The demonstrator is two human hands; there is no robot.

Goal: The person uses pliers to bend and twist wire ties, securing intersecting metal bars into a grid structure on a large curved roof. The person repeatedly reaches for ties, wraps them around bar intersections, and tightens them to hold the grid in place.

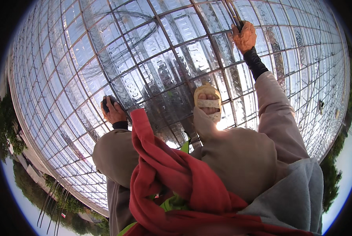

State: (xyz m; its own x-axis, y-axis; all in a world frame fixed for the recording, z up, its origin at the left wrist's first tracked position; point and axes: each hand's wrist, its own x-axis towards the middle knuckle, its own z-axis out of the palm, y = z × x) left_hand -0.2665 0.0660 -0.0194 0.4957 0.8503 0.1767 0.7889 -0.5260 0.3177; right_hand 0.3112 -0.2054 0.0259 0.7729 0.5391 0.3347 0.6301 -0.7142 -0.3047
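Observation:
A grid of thin reinforcing bars [219, 59] lies over shiny ribbed metal sheeting [195, 53]. My right hand [244, 38], in a black cuff, reaches far ahead on the right. Its fingers close round a pair of long, thin dark rods [234, 13] that run on past the top edge; whether they are bars or a tool's handles I cannot tell. My left hand [115, 111] is lower down on the left, its fingers curled over a dark rounded thing [108, 101] at the grid. What that thing is stays unclear.
Loose loops of thin wire [134, 17] lie on the grid ahead of my left hand. My sandalled foot [208, 103] stands on the bars between my hands. A red cloth [172, 161] hangs in front of me. Upright bars [52, 200] and trees [38, 190] show beyond the sheeting's left edge.

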